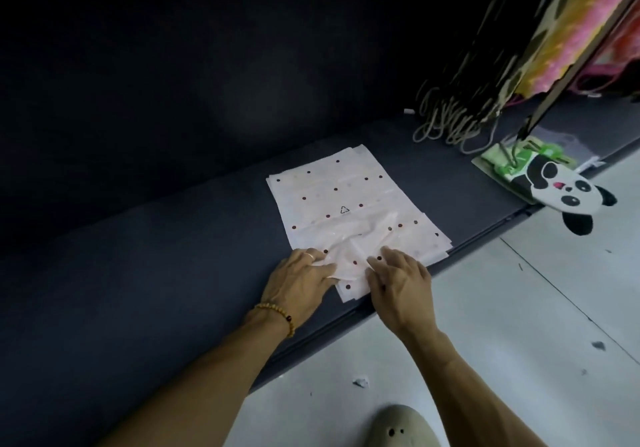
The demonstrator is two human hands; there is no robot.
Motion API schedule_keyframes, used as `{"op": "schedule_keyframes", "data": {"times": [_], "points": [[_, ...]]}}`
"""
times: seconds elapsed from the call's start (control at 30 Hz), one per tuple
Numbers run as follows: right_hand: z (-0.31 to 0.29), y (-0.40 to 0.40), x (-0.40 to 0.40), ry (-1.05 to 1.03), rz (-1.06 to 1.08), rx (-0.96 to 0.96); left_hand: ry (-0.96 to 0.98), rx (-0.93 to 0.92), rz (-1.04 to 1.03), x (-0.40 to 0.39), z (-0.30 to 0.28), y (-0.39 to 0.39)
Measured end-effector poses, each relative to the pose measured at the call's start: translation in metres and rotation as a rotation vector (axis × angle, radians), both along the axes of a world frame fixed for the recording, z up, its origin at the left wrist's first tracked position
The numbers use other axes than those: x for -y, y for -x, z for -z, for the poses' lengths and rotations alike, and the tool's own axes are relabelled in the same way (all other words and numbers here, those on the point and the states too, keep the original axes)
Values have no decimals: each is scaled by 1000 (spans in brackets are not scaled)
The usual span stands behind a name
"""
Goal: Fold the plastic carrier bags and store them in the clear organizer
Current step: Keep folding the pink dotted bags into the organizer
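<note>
So far the bag [346,211] lies mostly flat; both the left hand [301,280] and right hand [401,280] press its near end with nearly straight fingers, folding barely begun, no organizer visible.

Dark grey padded ledge [180,256] running beside a pale floor [485,308].

A flat, translucent white plastic bag with dark red dots [332,201] lies on the ledge's middle. Far right lie a panda-shaped green-and-white bag [554,183] overhanging the edge, and cream cord loops [450,124]. A small white scrap [361,381] lies on the floor.
</note>
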State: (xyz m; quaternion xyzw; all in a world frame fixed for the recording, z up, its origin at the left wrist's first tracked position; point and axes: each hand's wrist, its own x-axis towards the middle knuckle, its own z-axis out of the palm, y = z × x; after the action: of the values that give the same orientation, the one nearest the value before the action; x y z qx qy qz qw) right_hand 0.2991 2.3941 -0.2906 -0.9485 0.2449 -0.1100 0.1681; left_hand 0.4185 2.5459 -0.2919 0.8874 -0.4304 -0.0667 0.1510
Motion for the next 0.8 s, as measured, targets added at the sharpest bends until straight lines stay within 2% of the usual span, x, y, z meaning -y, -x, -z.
{"op": "schedule_keyframes", "data": {"times": [0.13, 0.3, 0.47, 0.53, 0.6, 0.67, 0.8], "points": [[-20, -5, -24, 94, -66, -10, 11, -84, 10, -41, -11, 4], [-47, -7, -69, 224, -171, 39, 124, -73, -41, -90, -34, 13], [-58, -4, -130, 179, -375, 70, 177, -128, -128, -170, -48, 21], [-58, -5, -164, 76, -512, -1, 183, -271, -193, -208, -55, 26], [-54, -10, -196, 1, -644, -159, 184, -422, -258, -244, -61, 31], [-49, -18, -222, 54, -768, -276, 153, -475, -322, -277, -63, 36], [-41, -32, -252, 121, -918, -362, 118, -515, -394, -329, -55, 43]]}}
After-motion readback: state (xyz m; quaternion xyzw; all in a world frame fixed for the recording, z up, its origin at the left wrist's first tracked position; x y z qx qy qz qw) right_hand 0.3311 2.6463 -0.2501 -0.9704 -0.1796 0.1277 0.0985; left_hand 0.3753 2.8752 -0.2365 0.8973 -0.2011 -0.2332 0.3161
